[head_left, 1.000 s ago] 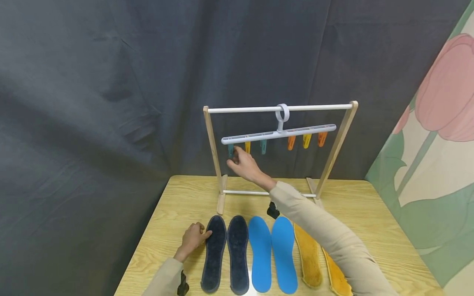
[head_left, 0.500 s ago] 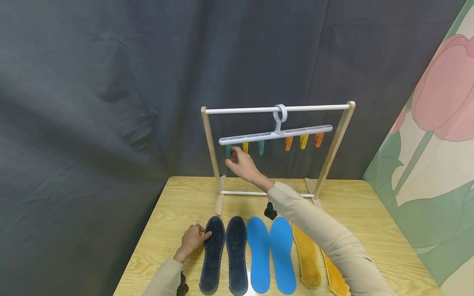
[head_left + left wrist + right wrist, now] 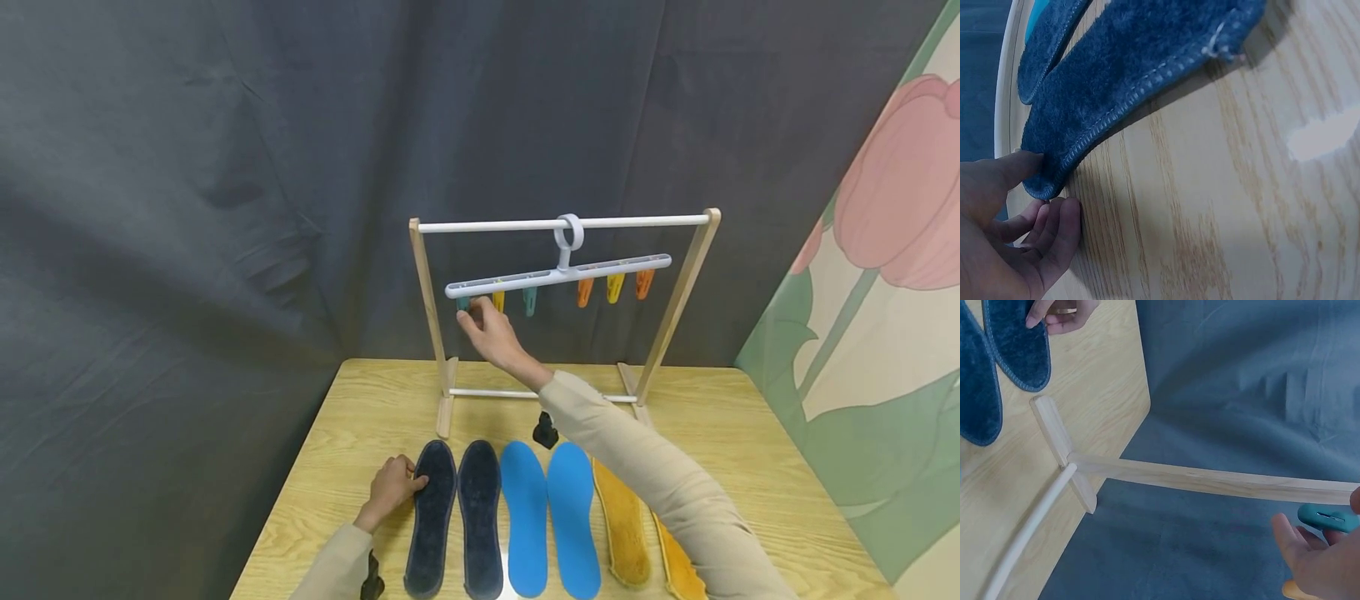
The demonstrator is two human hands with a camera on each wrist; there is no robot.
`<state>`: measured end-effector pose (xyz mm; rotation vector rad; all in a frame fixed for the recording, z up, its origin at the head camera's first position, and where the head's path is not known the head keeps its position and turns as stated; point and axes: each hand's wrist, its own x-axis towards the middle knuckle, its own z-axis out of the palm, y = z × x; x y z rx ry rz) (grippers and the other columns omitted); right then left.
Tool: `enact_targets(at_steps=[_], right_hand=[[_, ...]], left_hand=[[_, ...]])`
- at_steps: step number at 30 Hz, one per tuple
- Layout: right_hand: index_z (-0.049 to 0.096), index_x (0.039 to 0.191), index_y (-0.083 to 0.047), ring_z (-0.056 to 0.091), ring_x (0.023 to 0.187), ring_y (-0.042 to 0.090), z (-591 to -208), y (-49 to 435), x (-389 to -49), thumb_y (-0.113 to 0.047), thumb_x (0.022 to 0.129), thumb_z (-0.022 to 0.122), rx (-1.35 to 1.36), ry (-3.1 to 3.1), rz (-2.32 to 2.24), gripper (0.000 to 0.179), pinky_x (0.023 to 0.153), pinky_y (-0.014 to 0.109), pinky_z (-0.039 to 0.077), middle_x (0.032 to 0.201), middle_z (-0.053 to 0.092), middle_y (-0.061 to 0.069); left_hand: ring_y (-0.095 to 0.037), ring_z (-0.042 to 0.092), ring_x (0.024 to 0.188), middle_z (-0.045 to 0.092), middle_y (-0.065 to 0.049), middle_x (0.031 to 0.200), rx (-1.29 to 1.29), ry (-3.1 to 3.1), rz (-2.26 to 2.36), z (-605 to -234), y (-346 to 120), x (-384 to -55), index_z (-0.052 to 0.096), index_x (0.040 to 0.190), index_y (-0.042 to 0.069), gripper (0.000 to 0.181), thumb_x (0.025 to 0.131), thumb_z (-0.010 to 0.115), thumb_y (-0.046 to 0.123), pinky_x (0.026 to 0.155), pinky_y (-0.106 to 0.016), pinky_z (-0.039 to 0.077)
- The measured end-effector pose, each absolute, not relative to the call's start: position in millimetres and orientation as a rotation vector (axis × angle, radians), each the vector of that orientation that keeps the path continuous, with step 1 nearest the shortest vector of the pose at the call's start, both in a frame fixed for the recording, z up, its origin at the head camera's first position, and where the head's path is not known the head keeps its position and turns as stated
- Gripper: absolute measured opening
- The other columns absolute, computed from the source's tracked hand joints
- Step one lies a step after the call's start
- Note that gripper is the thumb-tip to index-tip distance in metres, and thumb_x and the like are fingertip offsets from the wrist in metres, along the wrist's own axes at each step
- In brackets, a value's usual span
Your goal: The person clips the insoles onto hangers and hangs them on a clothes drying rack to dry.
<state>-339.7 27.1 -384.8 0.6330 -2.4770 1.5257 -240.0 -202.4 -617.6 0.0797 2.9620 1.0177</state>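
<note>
My right hand (image 3: 492, 335) reaches up to the leftmost teal clothespin (image 3: 1325, 517) beneath a white hanger bar (image 3: 517, 281). Thumb and fingers are around its lower part, pinching it, and partly hide it in the head view. Down at the table, my left hand (image 3: 391, 487) holds the far end of the leftmost dark blue insole (image 3: 1116, 69). There the thumb lies on the fuzzy top, with curled fingers at the edge below. A second dark blue insole (image 3: 480, 517) lies beside it. In the right wrist view the left hand (image 3: 1069, 314) also shows.
Two blue insoles (image 3: 525, 517) and two orange-yellow insoles (image 3: 624, 533) continue the row, the last partly under my right sleeve. A wooden stand (image 3: 688, 292) carries the hanger, with yellow (image 3: 615, 288), orange and teal clothespins. Dark cloth (image 3: 225, 208) hangs behind.
My right thumb has moved up onto the lower end of the teal clothespin, closing the gap to the fingers. The left hand stays on the insole.
</note>
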Motion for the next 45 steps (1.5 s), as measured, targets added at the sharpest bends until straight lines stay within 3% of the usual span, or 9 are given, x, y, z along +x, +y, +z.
enact_targets(at_steps=[5,16,24,30,38,45], right_hand=[[0.051,0.121,0.003,0.065,0.091,0.033,-386.8,25.0,-341.2,-0.018,0.105,0.049,0.622,-2.444,1.587,0.026,0.076,0.036,0.054,0.106,0.063,0.018],[0.043,0.131,0.011,0.062,0.106,0.04,-385.3,19.2,-340.2,-0.01,0.106,0.048,0.546,-2.323,1.936,0.033,0.089,0.037,0.055,0.12,0.053,0.026],[0.04,0.131,0.012,0.057,0.11,0.047,-382.2,14.3,-339.0,-0.01,0.105,0.049,0.452,-2.202,2.133,0.036,0.09,0.036,0.054,0.121,0.049,0.026],[0.044,0.133,0.011,0.058,0.108,0.043,-382.0,15.3,-340.7,-0.012,0.105,0.049,0.464,-2.2,2.131,0.036,0.088,0.036,0.055,0.116,0.055,0.026],[0.051,0.134,0.008,0.06,0.1,0.032,-381.8,18.3,-341.0,-0.015,0.107,0.046,0.472,-2.231,2.118,0.035,0.087,0.035,0.056,0.101,0.055,0.016],[0.044,0.143,0.007,0.058,0.101,0.031,-379.5,19.6,-340.6,-0.014,0.107,0.043,0.491,-2.254,2.09,0.041,0.088,0.037,0.055,0.109,0.054,0.019]], left_hand=[[-0.019,0.055,0.07,0.057,-0.004,0.081,0.039,2.952,1.05,-618.1,-201.7,-238.8,0.06,0.093,-0.002,0.028,0.084,0.079,0.016,0.061,-0.037,0.046],[-0.015,0.05,0.061,0.056,-0.001,0.075,0.04,2.959,1.046,-618.9,-200.1,-240.3,0.061,0.102,-0.005,0.033,0.083,0.079,0.015,0.054,-0.032,0.043],[-0.016,0.05,0.062,0.056,-0.002,0.074,0.015,2.967,1.01,-619.1,-198.5,-242.0,0.063,0.104,-0.004,0.034,0.083,0.08,0.017,0.054,-0.033,0.043],[-0.014,0.048,0.06,0.054,0.0,0.073,0.008,2.964,1.012,-617.6,-197.3,-241.4,0.063,0.108,-0.007,0.038,0.083,0.08,0.016,0.053,-0.031,0.041],[-0.014,0.051,0.063,0.058,-0.002,0.078,-0.001,2.984,0.989,-620.1,-196.4,-241.6,0.065,0.109,-0.006,0.039,0.082,0.081,0.016,0.055,-0.032,0.044],[-0.013,0.049,0.06,0.058,-0.005,0.079,0.089,2.964,1.046,-624.9,-198.3,-243.9,0.063,0.113,-0.01,0.04,0.084,0.079,0.013,0.05,-0.028,0.041]])
